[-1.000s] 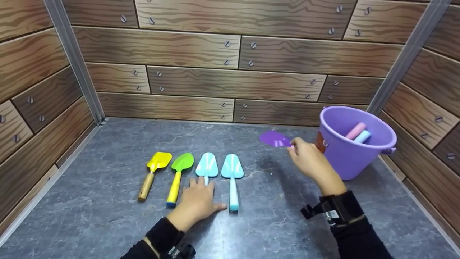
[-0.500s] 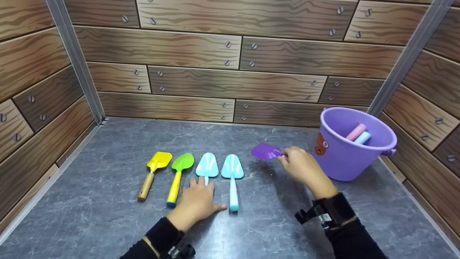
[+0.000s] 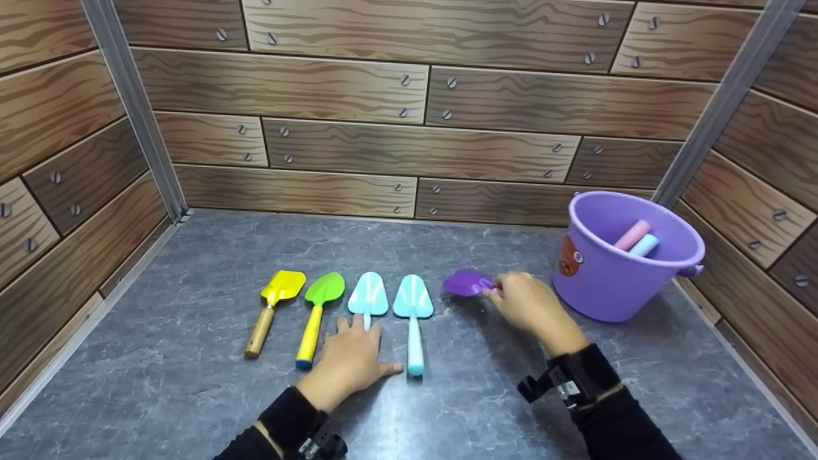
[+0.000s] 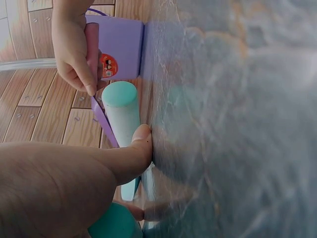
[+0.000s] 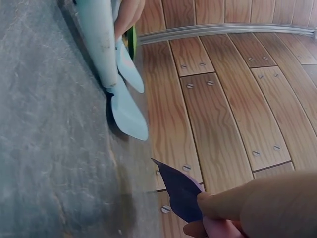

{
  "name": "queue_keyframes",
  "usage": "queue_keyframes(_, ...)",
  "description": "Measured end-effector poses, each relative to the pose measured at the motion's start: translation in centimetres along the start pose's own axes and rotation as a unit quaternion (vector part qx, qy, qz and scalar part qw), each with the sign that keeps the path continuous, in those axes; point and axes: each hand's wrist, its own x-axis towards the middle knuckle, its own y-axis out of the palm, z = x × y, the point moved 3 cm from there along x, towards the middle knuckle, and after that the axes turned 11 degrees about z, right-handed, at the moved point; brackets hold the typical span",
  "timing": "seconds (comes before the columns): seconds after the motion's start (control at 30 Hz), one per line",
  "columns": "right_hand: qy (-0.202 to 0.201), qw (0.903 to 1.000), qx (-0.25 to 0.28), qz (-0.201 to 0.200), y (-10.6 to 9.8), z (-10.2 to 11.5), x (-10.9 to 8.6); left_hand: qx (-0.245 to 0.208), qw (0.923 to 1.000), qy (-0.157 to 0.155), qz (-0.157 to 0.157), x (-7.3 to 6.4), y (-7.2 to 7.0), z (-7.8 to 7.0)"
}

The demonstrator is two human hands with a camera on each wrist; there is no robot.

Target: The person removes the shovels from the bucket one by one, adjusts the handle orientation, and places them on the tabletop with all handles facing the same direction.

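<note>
My right hand (image 3: 527,300) grips a small trowel with a purple blade (image 3: 468,282) and a pink handle (image 4: 92,44). The blade points left, held above the tabletop near the right-hand light blue trowel (image 3: 414,319). Spread over the handle of the other light blue trowel (image 3: 369,295), my left hand (image 3: 351,358) covers most of that handle. Its thumb (image 4: 141,144) reaches the tabletop beside the right-hand light blue trowel. Further left lie a green trowel with a yellow handle (image 3: 311,329) and a yellow one with a wooden handle (image 3: 261,329).
A purple bucket (image 3: 613,287) stands at the right, with a pink handle end (image 3: 632,235) and a light blue one (image 3: 644,245) showing inside. Wood-patterned walls (image 3: 358,147) enclose the grey marbled tabletop (image 3: 211,409) at the back and both sides.
My right hand has brought the purple trowel left, toward me and lower, away from the bucket and closer to the row of trowels. My left hand has stayed in place.
</note>
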Motion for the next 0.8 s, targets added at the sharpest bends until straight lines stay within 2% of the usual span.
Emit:
queue_keyframes(0.2, 0.008, 0.9999, -0.003, 0.01, 0.7, 0.1, 0.2, 0.003, 1.0, 0.003, -0.008, 0.0, 0.0, 0.0)
queue_keyframes(0.6, 0.042, 0.9974, -0.008, 0.058, 1.2, -0.2, 0.4, 0.003, 1.0, 0.001, -0.006, 0.0, 0.1, 0.1)
queue_keyframes(0.8, 0.043, 0.9965, -0.012, 0.07, 1.4, 0.1, 0.1, 0.003, 1.0, 0.001, -0.008, 0.1, 0.1, 0.0)
